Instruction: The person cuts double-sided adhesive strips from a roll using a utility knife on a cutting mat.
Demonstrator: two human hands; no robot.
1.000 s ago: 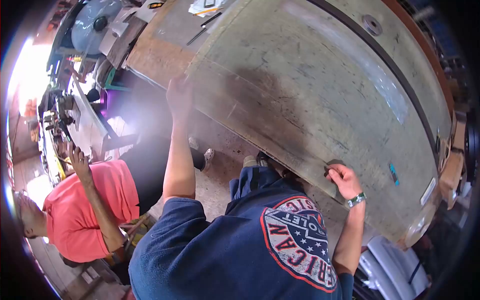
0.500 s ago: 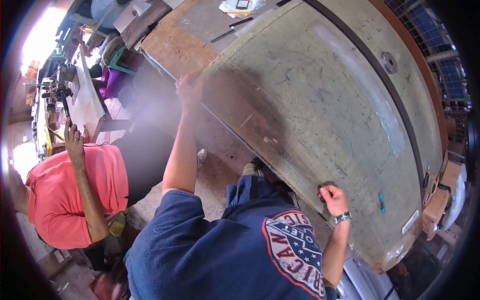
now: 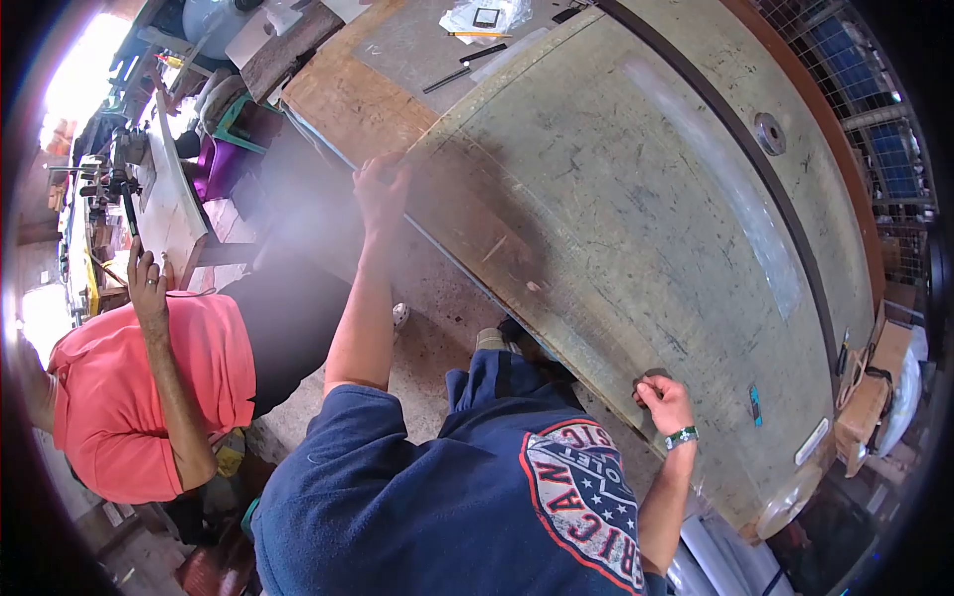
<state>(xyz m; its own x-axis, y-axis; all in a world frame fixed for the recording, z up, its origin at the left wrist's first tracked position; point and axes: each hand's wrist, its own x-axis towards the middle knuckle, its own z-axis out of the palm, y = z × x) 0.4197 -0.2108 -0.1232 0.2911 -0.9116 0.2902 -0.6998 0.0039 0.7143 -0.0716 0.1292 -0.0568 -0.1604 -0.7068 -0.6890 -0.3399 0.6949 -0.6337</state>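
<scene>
My left hand (image 3: 381,194) is at the near edge of the worktable, by the corner of the worn greenish sheet (image 3: 636,219) that covers it. Its fingers are curled at the edge, and I cannot tell what is between them. My right hand (image 3: 666,405), with a green-faced watch (image 3: 682,437) on the wrist, rests farther along the same edge. Thumb and forefinger pinch a small dark object (image 3: 639,383) against the sheet's rim. A brownish shadow (image 3: 497,223) darkens the surface between my hands.
A metal disc (image 3: 769,133), a dark strip (image 3: 740,109) and a blue cutter (image 3: 755,405) lie on the sheet. Black pens (image 3: 465,70) and a plastic bag (image 3: 485,18) sit farther back. At left, a person in a pink shirt (image 3: 149,397) stands beside a bench with a vise (image 3: 127,149).
My left hand has shifted slightly down and right along the edge. My right hand stays almost in place, and the view has moved a little.
</scene>
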